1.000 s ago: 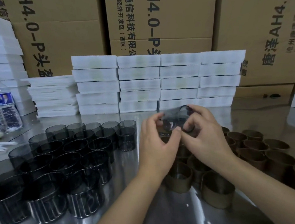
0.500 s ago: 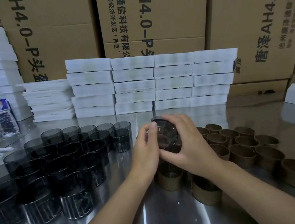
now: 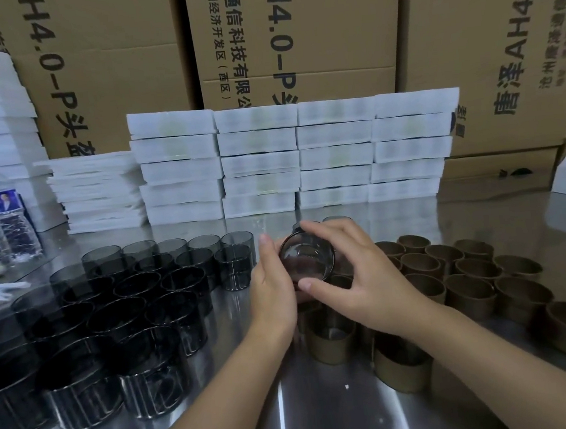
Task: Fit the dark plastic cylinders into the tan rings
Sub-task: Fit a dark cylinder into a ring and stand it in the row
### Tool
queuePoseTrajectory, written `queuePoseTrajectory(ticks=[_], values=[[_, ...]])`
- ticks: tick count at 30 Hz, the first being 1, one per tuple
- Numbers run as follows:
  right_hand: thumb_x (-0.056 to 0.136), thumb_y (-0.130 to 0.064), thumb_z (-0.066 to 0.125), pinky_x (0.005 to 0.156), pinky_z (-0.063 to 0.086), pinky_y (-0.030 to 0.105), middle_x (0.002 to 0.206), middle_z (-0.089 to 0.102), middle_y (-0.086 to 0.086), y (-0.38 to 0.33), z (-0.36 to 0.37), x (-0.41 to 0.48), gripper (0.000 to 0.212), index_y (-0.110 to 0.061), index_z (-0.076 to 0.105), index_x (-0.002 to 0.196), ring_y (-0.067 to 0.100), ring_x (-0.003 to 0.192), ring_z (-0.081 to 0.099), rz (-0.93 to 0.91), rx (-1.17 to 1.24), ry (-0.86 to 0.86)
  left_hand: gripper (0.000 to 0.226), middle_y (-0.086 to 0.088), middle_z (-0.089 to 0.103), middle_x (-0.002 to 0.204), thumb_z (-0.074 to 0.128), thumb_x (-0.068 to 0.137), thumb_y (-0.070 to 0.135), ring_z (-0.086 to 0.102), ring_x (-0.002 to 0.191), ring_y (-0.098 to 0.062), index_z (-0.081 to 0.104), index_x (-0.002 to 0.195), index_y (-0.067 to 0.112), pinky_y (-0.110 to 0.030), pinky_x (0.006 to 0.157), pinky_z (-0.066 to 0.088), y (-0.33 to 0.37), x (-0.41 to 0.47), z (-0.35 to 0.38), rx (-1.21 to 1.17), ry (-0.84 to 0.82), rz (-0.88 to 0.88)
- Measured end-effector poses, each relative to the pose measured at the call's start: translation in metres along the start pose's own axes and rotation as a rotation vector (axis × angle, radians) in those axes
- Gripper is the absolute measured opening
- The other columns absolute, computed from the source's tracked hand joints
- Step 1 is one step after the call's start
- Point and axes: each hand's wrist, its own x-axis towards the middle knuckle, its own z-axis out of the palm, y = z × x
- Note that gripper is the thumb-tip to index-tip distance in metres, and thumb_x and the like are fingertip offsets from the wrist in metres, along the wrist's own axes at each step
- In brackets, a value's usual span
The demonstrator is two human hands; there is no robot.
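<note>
Both hands have come down since a second ago. The left hand (image 3: 274,283) and the right hand (image 3: 362,279) now hold the dark translucent plastic cylinder (image 3: 308,260) low over the shiny metal table (image 3: 292,415), with its round mouth turned toward the person. The left hand grips one side with its thumb at the rim. The right hand curls over the top, with its thumb underneath. I judge that this piece is almost ready to be set down by the finished pieces (image 3: 332,340) just below. Whether a tan ring already sits around it I cannot tell, because the palms cover its wall. Loose dark cylinders (image 3: 119,317) stand at the left. The empty tan cardboard rings (image 3: 469,292) are at the right, some cut off by the edge.
</note>
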Motion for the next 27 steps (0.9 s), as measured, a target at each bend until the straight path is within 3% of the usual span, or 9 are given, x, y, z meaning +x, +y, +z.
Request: queuePoseTrajectory(ticks=[6, 13, 17, 22, 27], values=[[0.078, -0.034, 0.078, 0.108, 0.033, 0.02, 0.124, 0.042, -0.026, 0.0019, 0.0012, 0.0002, 0.066, -0.046, 0.041, 0.132, -0.001, 0.124, 0.042, 0.028, 0.015, 0.021, 0.058, 0.002, 0.075, 0.069, 0.022, 0.106, 0.041, 0.071, 0.064, -0.008, 0.073, 0.08, 0.028, -0.019, 0.046, 0.051, 0.0061, -0.0014, -0.0025, -0.052, -0.008, -0.015], [0.075, -0.04, 0.079, 0.1, 0.032, 0.011, 0.12, 0.046, -0.024, 0.0047, 0.0021, 0.0012, 0.061, -0.046, 0.043, 0.124, -0.002, 0.121, 0.041, 0.048, -0.014, 0.041, 0.048, 0.001, 0.076, 0.074, 0.03, 0.106, 0.035, 0.072, 0.069, -0.011, 0.072, 0.085, 0.025, -0.02, 0.051, 0.052, 0.0029, -0.001, -0.0022, -0.002, -0.025, -0.017], [0.073, -0.039, 0.081, 0.097, 0.035, 0.009, 0.119, 0.047, -0.02, 0.0059, 0.0028, 0.0005, 0.061, -0.043, 0.043, 0.12, -0.003, 0.118, 0.045, 0.064, 0.016, 0.057, 0.045, -0.001, 0.075, 0.075, 0.033, 0.106, 0.03, 0.071, 0.068, -0.009, 0.073, 0.092, 0.014, -0.018, 0.051, 0.051, 0.0027, -0.001, -0.0013, 0.012, -0.036, -0.018], [0.072, -0.041, 0.081, 0.091, 0.035, 0.004, 0.118, 0.046, -0.021, 0.0059, 0.0026, 0.0003, 0.058, -0.052, 0.039, 0.11, -0.009, 0.112, 0.047, 0.078, 0.032, 0.048, 0.042, 0.004, 0.075, 0.072, 0.034, 0.105, 0.028, 0.07, 0.068, -0.005, 0.072, 0.091, 0.017, -0.018, 0.058, 0.053, 0.0028, -0.0012, -0.0013, 0.044, -0.049, -0.012], [0.065, -0.057, 0.074, 0.089, 0.041, 0.007, 0.117, 0.047, -0.023, 0.0042, 0.002, 0.0002, 0.055, -0.054, 0.038, 0.108, -0.008, 0.109, 0.05, 0.109, 0.053, 0.041, 0.041, 0.005, 0.074, 0.07, 0.035, 0.105, 0.026, 0.069, 0.063, -0.005, 0.071, 0.088, 0.017, -0.016, 0.05, 0.05, 0.0065, -0.004, -0.0019, 0.025, -0.084, -0.022]])
